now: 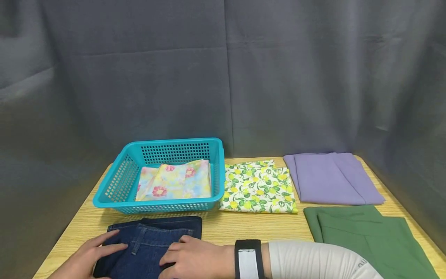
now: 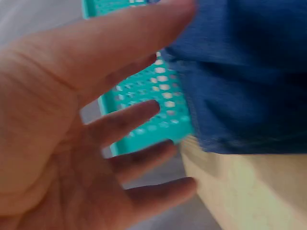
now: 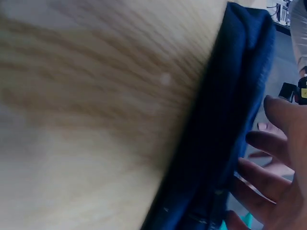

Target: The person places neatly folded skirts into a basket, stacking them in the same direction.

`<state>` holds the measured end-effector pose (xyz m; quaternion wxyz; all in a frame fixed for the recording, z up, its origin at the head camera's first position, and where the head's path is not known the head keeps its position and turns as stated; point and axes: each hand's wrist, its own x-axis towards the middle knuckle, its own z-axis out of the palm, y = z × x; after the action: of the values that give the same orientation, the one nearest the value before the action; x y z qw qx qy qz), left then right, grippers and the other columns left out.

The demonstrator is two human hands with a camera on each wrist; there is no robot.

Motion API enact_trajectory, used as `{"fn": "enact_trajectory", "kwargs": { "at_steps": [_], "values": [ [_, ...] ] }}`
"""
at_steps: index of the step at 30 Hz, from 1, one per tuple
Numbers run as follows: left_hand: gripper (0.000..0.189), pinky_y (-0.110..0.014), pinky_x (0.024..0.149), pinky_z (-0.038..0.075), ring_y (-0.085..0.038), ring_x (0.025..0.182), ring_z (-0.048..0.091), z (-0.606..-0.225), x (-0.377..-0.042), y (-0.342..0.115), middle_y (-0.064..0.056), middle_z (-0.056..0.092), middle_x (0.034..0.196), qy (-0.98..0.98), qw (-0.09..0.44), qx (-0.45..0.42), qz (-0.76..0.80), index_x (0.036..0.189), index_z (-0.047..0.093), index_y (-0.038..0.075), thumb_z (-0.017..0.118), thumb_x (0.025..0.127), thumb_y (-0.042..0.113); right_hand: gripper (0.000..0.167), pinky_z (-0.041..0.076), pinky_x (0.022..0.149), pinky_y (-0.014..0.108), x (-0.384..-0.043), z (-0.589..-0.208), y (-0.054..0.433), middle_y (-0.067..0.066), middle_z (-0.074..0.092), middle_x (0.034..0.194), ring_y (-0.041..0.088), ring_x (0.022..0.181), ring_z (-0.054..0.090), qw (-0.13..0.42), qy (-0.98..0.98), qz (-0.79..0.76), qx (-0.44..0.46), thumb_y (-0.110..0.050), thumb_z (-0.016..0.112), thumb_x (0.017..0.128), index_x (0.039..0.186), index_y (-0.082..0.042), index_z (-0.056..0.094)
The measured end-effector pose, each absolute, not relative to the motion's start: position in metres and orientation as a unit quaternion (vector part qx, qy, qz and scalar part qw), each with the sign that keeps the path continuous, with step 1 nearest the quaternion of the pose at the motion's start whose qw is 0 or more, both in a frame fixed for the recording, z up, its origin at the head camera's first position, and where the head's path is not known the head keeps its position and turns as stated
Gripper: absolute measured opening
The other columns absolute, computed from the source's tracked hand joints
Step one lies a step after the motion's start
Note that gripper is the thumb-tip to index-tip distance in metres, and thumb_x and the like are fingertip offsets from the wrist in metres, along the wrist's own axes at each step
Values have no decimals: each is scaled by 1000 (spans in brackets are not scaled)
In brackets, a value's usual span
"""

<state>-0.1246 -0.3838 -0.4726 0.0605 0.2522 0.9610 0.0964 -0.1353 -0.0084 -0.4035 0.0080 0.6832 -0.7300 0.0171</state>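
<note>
Folded dark blue jeans (image 1: 150,248) lie at the front left of the table, a waistband and belt loop showing on top. My left hand (image 1: 88,255) is at their left side, fingers spread and fingertips right at the denim. In the left wrist view, thumb and fingers stand wide apart beside the denim (image 2: 240,96). My right hand (image 1: 198,257) rests over the right side of the jeans with loosely bent fingers. In the right wrist view its fingertips meet the denim's folded edge (image 3: 216,120). The lower part of the jeans runs out of the head view.
Behind the jeans stands a turquoise basket (image 1: 158,205) holding a folded floral cloth (image 1: 181,182). To its right lie a folded lemon-print cloth (image 1: 258,188), a folded purple cloth (image 1: 331,180) and a folded green cloth (image 1: 366,232). A dark grey curtain (image 1: 223,77) encloses the table.
</note>
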Motion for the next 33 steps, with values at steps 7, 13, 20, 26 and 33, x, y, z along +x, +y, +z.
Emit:
{"fn": "enact_trajectory", "kwargs": {
  "at_steps": [7, 13, 20, 26, 33],
  "values": [
    [70, -36, 78, 56, -51, 119, 54, -525, -133, -406, -21, 47, 146, 943, 179, 242, 142, 143, 48, 43, 72, 80, 62, 35, 36, 99, 17, -133, -418, 2, -12, 60, 138, 3, 128, 51, 19, -738, 26, 674, -43, 53, 100, 132, -33, 62],
    [71, -47, 80, 56, -50, 118, 55, -520, -131, -379, -20, 48, 145, 939, 186, 245, 155, 144, 48, 40, 72, 80, 62, 37, 37, 103, 20, -134, -418, 18, -12, 58, 141, 4, 133, 48, -3, -741, 24, 671, -41, 51, 101, 136, -31, 59],
    [73, -59, 79, 53, -47, 114, 58, -516, -126, -331, -20, 51, 140, 935, 170, 268, 156, 142, 50, 40, 70, 78, 68, 39, 41, 105, 24, -134, -412, 54, -12, 57, 142, 5, 134, 49, -32, -741, 15, 670, -41, 49, 102, 138, -31, 58],
    [81, -59, 83, 52, -41, 116, 57, -504, -124, -276, -15, 54, 137, 942, 160, 262, 133, 139, 54, 40, 69, 69, 78, 35, 43, 103, 25, -136, -407, 90, -13, 62, 135, 4, 128, 54, -56, -748, 44, 659, -41, 52, 101, 131, -28, 64],
    [92, -60, 86, 53, -43, 117, 58, -495, -124, -220, -16, 55, 138, 943, 165, 267, 114, 139, 55, 38, 64, 61, 88, 33, 45, 97, 27, -135, -408, 129, -13, 67, 127, 3, 120, 58, -44, -758, 97, 643, -43, 53, 101, 123, -27, 70]
  ]
}}
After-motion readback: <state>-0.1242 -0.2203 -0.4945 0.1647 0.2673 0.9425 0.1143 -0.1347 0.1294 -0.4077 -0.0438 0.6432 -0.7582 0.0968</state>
